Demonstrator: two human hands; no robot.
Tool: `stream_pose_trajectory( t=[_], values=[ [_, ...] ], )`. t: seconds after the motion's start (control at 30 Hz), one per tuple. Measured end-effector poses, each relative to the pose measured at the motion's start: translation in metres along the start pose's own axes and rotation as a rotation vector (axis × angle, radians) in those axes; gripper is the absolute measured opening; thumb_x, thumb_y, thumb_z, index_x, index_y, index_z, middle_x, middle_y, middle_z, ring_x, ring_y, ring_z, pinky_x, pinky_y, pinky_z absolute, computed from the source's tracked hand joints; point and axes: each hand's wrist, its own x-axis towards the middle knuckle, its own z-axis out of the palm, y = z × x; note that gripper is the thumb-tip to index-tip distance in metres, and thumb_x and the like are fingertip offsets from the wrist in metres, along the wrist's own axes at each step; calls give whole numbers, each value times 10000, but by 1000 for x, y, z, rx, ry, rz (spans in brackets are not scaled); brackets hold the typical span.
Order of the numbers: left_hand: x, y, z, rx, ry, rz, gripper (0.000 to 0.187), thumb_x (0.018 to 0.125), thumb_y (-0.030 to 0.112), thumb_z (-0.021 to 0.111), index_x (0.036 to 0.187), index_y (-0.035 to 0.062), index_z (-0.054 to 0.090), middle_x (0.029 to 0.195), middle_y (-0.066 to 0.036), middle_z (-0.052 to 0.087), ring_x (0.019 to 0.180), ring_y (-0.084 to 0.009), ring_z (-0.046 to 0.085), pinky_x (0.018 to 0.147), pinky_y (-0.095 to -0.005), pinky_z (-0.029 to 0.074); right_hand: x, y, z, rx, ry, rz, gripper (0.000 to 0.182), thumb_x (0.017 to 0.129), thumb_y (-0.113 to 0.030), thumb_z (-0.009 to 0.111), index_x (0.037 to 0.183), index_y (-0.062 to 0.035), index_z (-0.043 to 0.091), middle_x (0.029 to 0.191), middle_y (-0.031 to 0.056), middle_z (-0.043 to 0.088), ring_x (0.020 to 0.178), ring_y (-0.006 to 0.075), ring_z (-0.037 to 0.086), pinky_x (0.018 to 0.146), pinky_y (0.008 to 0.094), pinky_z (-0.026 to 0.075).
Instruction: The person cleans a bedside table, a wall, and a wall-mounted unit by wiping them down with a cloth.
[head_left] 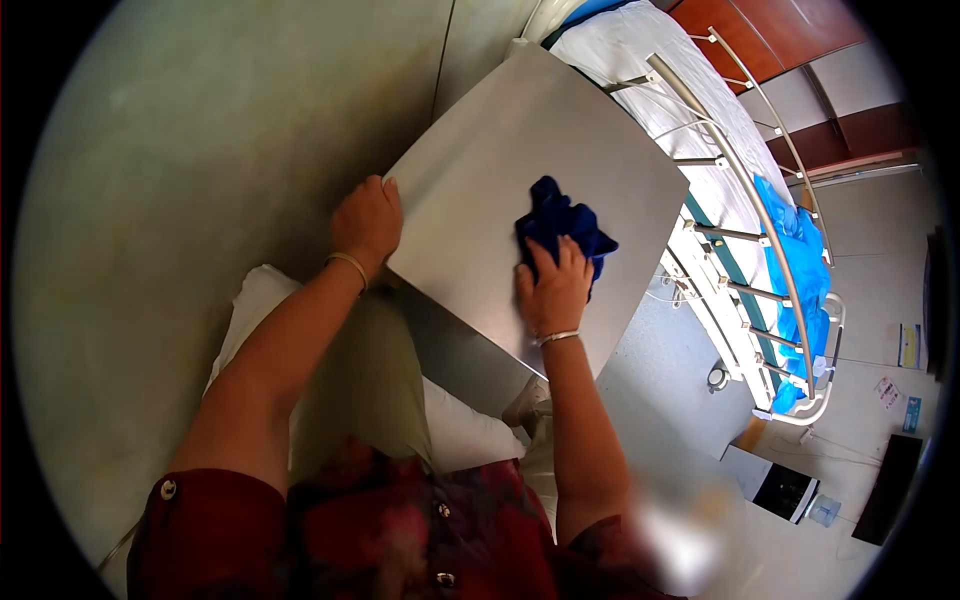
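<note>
A dark blue cloth (pixel 566 225) lies bunched on the smooth metal top (pixel 480 180) of a cabinet or table in front of me. My right hand (pixel 556 290) presses on the near part of the cloth, with its fingers over the folds and its thumb apart on the metal. At the left edge of the top, my left hand (pixel 368 222) is closed around the rim near the corner. Its fingertips are partly hidden. Each wrist wears a band.
A bed (pixel 655 60) with metal side rails (pixel 735 165) stands to the right, with blue plastic sheeting (pixel 795 250) at one end. A plain wall (pixel 240 150) runs along the left. A caster (pixel 717 378) and a white-and-black appliance (pixel 772 485) are at lower right.
</note>
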Motion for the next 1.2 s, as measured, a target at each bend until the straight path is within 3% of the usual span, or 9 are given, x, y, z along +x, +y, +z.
stream_pose_trajectory(
  t=[0.23, 0.4, 0.5, 0.57, 0.63, 0.83, 0.97, 1.2],
  values=[
    [3, -6, 7, -7, -2, 16, 366, 923, 329, 339, 862, 35, 548, 863, -182, 610, 814, -372, 584, 729, -464, 456, -83, -33, -26, 23, -40, -50, 308, 730, -274, 639, 1014, -156, 626, 1205, 139, 508, 1165, 308, 413, 945, 541, 291],
    [0, 0, -2, 8, -21, -24, 387, 922, 345, 326, 893, 40, 562, 889, -173, 620, 833, -366, 588, 743, -462, 455, -99, 13, -37, -114, -34, 153, 329, 753, -302, 611, 1059, -178, 607, 1254, 107, 473, 1202, 295, 383, 960, 531, 280],
    [1, -1, -3, 7, -35, -35, 383, 921, 341, 324, 911, 44, 566, 893, -172, 620, 844, -364, 585, 751, -459, 452, -82, 51, -35, -192, -41, 341, 396, 777, -321, 591, 1150, -192, 558, 1292, 117, 426, 1234, 300, 336, 975, 520, 277],
    [1, 2, -6, 16, -36, -52, 382, 920, 339, 325, 913, 44, 566, 895, -174, 619, 850, -365, 582, 758, -456, 450, -67, 83, -27, -96, 18, 353, 411, 791, -291, 589, 1185, -187, 535, 1301, 177, 385, 1212, 387, 316, 982, 464, 330],
    [1, 1, -1, 24, -48, -62, 381, 920, 337, 325, 915, 43, 567, 898, -177, 618, 856, -367, 580, 766, -453, 448, -46, 102, -22, -112, 33, 447, 414, 791, -279, 598, 1191, -196, 527, 1309, 200, 361, 1180, 411, 344, 965, 453, 363],
    [2, 1, 1, -45, -19, -14, 374, 919, 327, 337, 883, 25, 555, 895, -198, 598, 837, -394, 554, 748, -465, 427, 32, 160, -14, -66, 8, 731, 434, 801, -335, 583, 1216, -246, 492, 1226, 214, 430, 977, 390, 556, 859, 430, 459],
    [3, 5, -3, -48, -37, -42, 361, 921, 313, 339, 877, 17, 543, 888, -205, 588, 823, -401, 542, 723, -466, 418, 82, 199, -8, -108, -26, 774, 436, 823, -376, 530, 1236, -247, 473, 1215, 216, 471, 1004, 345, 567, 866, 411, 464],
    [2, 5, 0, 35, 20, 24, 333, 924, 294, 347, 910, 30, 548, 876, -185, 596, 798, -383, 553, 693, -443, 427, 149, 256, 8, -191, -21, 787, 448, 838, -413, 465, 1251, -239, 473, 1215, 210, 494, 1062, 333, 541, 907, 409, 434]
  ],
)
